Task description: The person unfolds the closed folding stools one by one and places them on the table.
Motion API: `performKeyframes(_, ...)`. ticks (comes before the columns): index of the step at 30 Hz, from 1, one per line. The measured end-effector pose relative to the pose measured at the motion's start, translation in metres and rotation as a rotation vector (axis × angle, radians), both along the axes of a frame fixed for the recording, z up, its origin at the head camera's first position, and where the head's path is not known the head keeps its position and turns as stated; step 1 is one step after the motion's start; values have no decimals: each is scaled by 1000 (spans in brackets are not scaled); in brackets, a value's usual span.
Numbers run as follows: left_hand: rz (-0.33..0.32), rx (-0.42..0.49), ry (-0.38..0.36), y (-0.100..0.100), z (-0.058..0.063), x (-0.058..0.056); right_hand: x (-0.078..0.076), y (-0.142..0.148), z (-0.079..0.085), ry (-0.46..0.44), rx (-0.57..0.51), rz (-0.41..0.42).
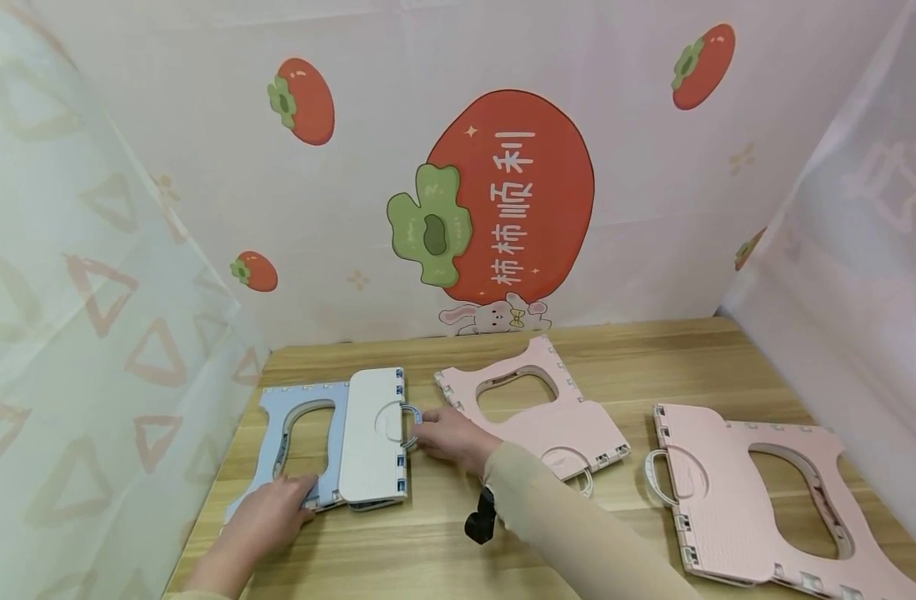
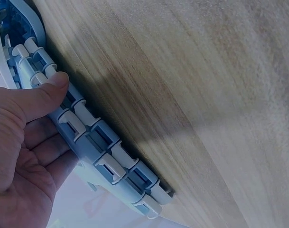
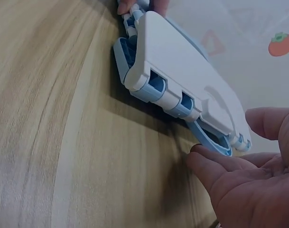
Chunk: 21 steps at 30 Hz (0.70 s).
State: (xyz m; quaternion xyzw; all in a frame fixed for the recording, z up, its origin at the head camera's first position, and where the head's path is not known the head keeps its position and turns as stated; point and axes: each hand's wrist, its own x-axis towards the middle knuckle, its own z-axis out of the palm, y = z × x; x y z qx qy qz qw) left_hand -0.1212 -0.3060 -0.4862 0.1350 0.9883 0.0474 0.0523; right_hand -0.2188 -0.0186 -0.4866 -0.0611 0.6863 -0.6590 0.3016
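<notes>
Blue-and-White Folding Stool [image 1: 369, 450] Lies Between Both Hands

A person's left hand [image 1: 273, 508] grips the stool's near edge on a wooden table [image 1: 397, 550], thumb over the hinges. At its right side, the right hand [image 1: 452, 437] spreads, thumb well apart, fingertips at the loop handle [image 1: 412, 413]; contact is unclear. 2 pink stools [image 1: 536, 429] lie farther right.

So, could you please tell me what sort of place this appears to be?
Perhaps a small screened-off booth for recording or demonstrations: printed sheeting encloses three sides of a wood-grain surface, where a blue-and-white folding stool is being handled near two pink ones.
</notes>
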Motion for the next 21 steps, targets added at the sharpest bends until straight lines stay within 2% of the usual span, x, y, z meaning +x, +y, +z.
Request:
performKeyframes(4,4,1,6,0,0,1,0,0,-3,-77,-85,-19)
performKeyframes(8,3,5,8,0,0,1,0,2,-3,-125,-122,-51)
performKeyframes(21,7,13,13,0,1,3,3,1,-2,-200,-197,-122)
